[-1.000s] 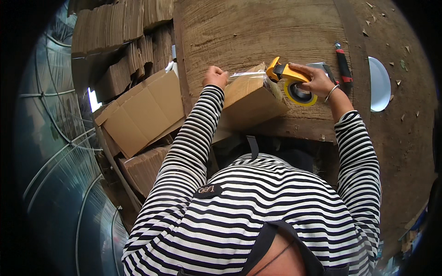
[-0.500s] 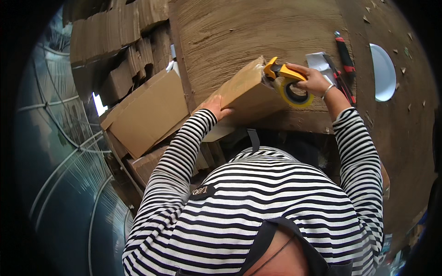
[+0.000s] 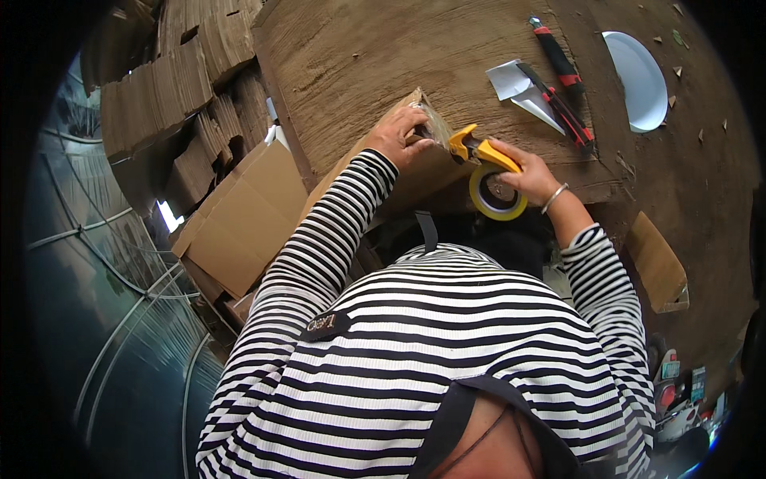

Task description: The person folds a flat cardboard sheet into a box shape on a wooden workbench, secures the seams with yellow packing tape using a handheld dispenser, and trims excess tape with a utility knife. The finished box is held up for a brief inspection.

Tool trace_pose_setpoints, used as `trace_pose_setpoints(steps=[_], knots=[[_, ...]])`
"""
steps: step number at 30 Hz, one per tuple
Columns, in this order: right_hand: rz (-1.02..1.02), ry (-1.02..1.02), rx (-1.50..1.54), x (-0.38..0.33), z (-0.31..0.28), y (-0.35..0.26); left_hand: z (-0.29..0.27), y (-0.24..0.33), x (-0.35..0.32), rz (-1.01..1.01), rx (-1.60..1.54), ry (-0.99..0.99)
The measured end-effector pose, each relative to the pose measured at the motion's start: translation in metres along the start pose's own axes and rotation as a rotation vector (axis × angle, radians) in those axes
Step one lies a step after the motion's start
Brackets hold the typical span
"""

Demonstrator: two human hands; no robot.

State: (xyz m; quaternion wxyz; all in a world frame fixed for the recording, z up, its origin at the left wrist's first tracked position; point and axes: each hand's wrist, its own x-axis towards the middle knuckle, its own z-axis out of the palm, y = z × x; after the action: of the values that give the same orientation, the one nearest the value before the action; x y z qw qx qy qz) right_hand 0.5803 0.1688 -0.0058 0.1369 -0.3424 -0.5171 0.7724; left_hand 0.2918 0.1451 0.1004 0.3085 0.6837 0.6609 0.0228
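Note:
A long brown cardboard box (image 3: 437,170) lies slanted at the near edge of the wooden table. My left hand (image 3: 399,137) rests on its far right end, fingers bent over the edge by a strip of shiny clear tape (image 3: 435,125). My right hand (image 3: 531,174) is closed round the handle of a yellow tape dispenser (image 3: 487,153). The yellow-rimmed tape roll (image 3: 499,194) hangs under it, past the table's near edge. The dispenser's head is close to the box end; whether tape still joins them I cannot tell.
A black-and-red knife (image 3: 557,56), another red-and-black tool (image 3: 568,118) and white paper (image 3: 511,81) lie on the table (image 3: 359,48). Right of them is a white dish (image 3: 638,80). Flat cardboard (image 3: 247,215) and cardboard stacks (image 3: 159,100) stand left. A cardboard piece (image 3: 656,259) lies at right.
My left hand has slid from the box's near side up to its taped end. My right hand has drawn the tape dispenser away from the box, down toward me. The view has shifted slightly.

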Motion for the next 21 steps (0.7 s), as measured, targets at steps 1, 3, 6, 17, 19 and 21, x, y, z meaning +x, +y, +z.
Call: trace_pose_setpoints(steps=[1, 3, 6, 17, 19, 21], knots=[[0.006, 0.019, 0.028, -0.013, 0.002, 0.003, 0.0, -0.001, -0.002, -0.004, 0.017, 0.014], [0.114, 0.036, 0.003, -0.038, 0.006, -0.007, 0.002, -0.003, -0.002, 0.02, 0.041, 0.053], [0.12, 0.098, -0.01, -0.075, 0.018, -0.008, 0.002, -0.005, 0.001, 0.054, 0.035, 0.066], [0.308, 0.003, -0.338, -0.118, 0.086, -0.022, 0.011, -0.012, -0.001, 0.051, 0.083, 0.07], [0.302, -0.084, -0.29, -0.067, 0.099, -0.014, 0.011, -0.009, 0.003, 0.012, 0.037, 0.052], [0.477, -0.283, -0.293, 0.001, 0.117, -0.027, 0.014, -0.013, 0.005, 0.001, 0.064, 0.037]])
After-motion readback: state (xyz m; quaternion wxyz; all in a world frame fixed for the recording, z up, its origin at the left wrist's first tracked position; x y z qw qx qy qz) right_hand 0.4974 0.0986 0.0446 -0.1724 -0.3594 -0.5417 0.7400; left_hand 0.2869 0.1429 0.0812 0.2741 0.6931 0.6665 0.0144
